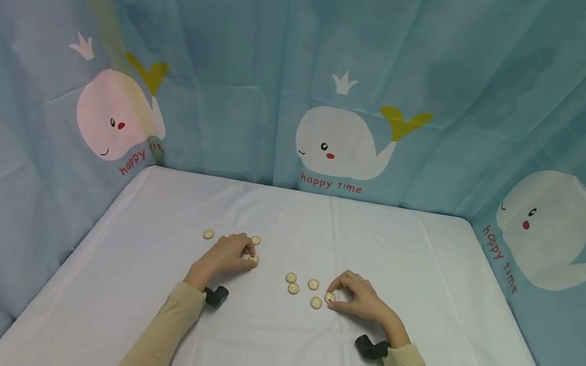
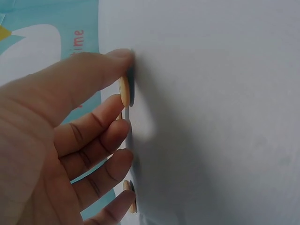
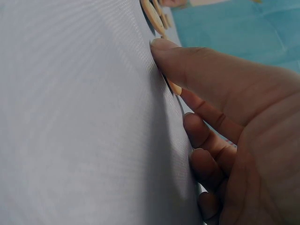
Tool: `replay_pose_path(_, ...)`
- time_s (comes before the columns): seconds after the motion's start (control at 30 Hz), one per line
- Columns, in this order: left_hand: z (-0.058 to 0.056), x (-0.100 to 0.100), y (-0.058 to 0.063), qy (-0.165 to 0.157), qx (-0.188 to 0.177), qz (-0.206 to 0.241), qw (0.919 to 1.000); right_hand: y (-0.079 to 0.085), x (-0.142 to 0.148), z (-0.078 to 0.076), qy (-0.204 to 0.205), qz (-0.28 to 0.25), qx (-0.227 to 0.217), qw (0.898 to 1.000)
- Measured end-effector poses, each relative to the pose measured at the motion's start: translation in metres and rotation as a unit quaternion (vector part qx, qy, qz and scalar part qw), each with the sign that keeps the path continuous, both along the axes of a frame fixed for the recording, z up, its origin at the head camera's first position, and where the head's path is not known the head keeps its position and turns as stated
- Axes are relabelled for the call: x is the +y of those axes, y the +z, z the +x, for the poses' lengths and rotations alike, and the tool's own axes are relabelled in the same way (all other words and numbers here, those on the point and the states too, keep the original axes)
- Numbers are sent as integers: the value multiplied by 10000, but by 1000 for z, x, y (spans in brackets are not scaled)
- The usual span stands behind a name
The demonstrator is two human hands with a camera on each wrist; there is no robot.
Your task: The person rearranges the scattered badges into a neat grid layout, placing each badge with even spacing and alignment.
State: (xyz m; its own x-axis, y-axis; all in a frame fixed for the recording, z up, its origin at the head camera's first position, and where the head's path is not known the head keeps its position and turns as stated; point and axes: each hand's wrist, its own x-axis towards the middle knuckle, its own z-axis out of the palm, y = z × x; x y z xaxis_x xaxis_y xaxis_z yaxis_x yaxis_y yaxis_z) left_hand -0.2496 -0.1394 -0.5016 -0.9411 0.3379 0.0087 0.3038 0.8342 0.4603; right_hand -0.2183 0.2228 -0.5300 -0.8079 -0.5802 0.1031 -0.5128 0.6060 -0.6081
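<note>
Between thumb and index finger, my left hand (image 1: 229,254) pinches a round wooden button (image 2: 124,91) close over the white table. Three more buttons lie about this hand: one button to the left (image 1: 208,234), one just beyond the fingertips (image 1: 255,240), and one mostly hidden behind the knuckles. My right hand (image 1: 361,298) has its thumb and index finger at opposite edges of another button (image 1: 330,297), gripping it at the tabletop. In the right wrist view the thumb covers much of that button (image 3: 175,88). Several loose buttons (image 1: 313,284) lie flat to its left.
A white cloth covers the table (image 1: 258,353). Blue curtains (image 1: 233,131) printed with whales stand along its back and sides. Each wrist carries a black camera mount, seen at the left wrist mount (image 1: 216,296) and the right wrist mount (image 1: 371,347).
</note>
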Motion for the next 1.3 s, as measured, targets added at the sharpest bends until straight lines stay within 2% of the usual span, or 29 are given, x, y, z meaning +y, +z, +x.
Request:
replay_pose_path(0.2, -2, 0, -1, 35, -60, -95, 9999, 0, 0, 0, -2, -11, -2, 10000)
replay_pose_path(0.37, -1, 4, 3, -65, 148, -85, 9998, 1, 0, 0, -14, -48, -42, 10000)
replay_pose_path(0.63, 3, 17, 10, -382, 382, -205, 9983, 0, 0, 0, -41, -19, -64, 10000)
replay_pose_path(0.93, 6, 34, 11, -820, 572, -208, 9948, -2, 0, -1, -9, -11, 8, 10000)
replay_pose_path(1.17, 8, 49, 7, -1177, 507, -51, 9917, -2, 0, 0, 40, -47, 42, 10000)
replay_pose_path(1.3, 9, 57, 5, -1275, 433, -60, 9909, -2, 0, 0, 89, -49, 129, 9999)
